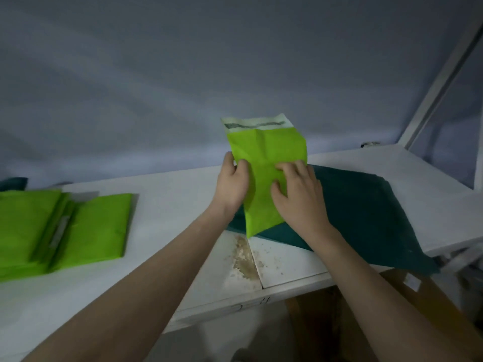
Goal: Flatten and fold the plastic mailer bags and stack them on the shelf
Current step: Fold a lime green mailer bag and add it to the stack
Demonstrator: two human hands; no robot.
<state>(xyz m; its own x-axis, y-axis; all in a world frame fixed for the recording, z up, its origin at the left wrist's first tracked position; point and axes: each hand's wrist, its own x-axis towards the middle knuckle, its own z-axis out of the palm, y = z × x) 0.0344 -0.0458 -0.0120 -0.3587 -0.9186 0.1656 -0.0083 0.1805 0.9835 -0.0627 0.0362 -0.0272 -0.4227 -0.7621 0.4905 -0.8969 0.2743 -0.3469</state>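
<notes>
A bright green mailer bag with a white adhesive strip at its top stands tilted up over the white shelf. My left hand grips its left edge. My right hand presses on its right side, fingers curled over the plastic. The bag's lower corner rests on a dark teal bag that lies flat on the shelf. At the far left sits a stack of folded green mailer bags.
A worn, stained patch marks the shelf's front near a seam. A white post rises at the right. A grey wall is behind the shelf. Brown cardboard shows below the shelf edge at right.
</notes>
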